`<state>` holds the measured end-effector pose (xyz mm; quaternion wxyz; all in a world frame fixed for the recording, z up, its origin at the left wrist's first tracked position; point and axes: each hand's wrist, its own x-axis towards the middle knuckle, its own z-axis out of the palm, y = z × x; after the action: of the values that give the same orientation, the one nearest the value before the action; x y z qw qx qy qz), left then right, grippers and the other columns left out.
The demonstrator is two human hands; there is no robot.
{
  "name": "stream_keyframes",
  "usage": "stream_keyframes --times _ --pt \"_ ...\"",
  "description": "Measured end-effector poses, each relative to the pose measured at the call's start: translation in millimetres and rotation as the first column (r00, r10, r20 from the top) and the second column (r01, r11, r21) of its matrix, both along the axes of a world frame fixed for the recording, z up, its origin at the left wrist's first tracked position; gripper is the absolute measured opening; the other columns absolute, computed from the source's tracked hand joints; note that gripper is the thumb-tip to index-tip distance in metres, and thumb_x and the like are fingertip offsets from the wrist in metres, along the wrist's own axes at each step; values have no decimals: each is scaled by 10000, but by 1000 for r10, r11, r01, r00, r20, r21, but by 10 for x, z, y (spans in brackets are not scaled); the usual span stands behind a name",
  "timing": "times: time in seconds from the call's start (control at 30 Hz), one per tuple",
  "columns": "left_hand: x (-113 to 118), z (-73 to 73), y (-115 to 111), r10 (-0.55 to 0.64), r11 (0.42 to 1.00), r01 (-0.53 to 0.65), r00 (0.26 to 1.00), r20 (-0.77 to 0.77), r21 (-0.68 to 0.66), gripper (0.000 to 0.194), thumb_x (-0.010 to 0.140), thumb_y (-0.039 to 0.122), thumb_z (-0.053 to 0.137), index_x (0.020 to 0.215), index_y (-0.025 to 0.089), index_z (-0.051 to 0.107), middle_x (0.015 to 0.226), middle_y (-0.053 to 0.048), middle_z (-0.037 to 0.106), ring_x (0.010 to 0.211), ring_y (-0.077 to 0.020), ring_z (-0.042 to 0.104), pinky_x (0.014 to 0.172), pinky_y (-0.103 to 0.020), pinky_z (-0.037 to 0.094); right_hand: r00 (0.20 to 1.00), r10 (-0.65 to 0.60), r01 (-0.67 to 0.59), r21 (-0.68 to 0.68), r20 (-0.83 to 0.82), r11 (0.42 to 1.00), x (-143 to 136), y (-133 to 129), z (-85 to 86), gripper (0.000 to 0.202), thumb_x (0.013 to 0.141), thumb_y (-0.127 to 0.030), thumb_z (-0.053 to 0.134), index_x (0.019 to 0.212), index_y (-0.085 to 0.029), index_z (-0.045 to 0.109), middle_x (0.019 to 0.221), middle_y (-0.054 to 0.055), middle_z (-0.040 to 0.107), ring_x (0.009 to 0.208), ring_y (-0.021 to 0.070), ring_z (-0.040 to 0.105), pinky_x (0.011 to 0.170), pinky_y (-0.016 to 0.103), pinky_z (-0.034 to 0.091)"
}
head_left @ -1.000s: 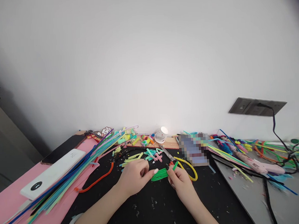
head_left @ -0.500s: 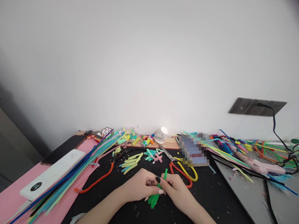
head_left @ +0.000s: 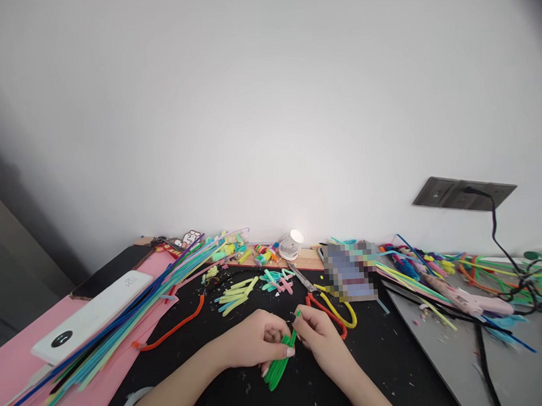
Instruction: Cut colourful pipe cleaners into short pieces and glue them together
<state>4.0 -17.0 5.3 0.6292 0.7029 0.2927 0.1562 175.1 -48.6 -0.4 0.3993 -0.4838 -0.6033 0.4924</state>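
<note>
Above the black mat (head_left: pixel 354 369), my left hand (head_left: pixel 254 342) is closed around a bundle of green pipe cleaner pieces (head_left: pixel 277 369), its thumb pressed on top. The lower ends of the bundle stick out below the fingers. My right hand (head_left: pixel 320 338) pinches the upper end of one green pipe cleaner strand (head_left: pixel 294 335) beside the bundle. Just behind my right hand lie scissors (head_left: pixel 309 283) with one red and one yellow handle. Folded yellow-green pieces (head_left: pixel 239 295) and small turquoise and pink pieces (head_left: pixel 278 281) rest beyond my hands.
To the left, long pipe cleaners (head_left: pixel 122 322) lie across a pink surface beside a white power bank (head_left: pixel 92 315) and a dark phone (head_left: pixel 114 271). A paper cup (head_left: pixel 292 244) stands by the wall. On the right are a pink glue gun (head_left: pixel 470 301) and a black cord (head_left: pixel 495 232).
My right hand has drawn slightly away from my left, with the strand's end in its fingers. More of the green bundle shows under my left hand.
</note>
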Motion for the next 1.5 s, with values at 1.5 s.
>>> stream_keyframes --times 1.5 --pt "70 -93 101 404 913 -406 881 246 -47 183 722 289 651 772 128 580 550 18 600 479 -141 615 473 -240 494 995 -85 79 113 48 990 -11 -8 39 240 844 -298 487 642 -169 484 564 -34 461 501 91 374 470 210 274"
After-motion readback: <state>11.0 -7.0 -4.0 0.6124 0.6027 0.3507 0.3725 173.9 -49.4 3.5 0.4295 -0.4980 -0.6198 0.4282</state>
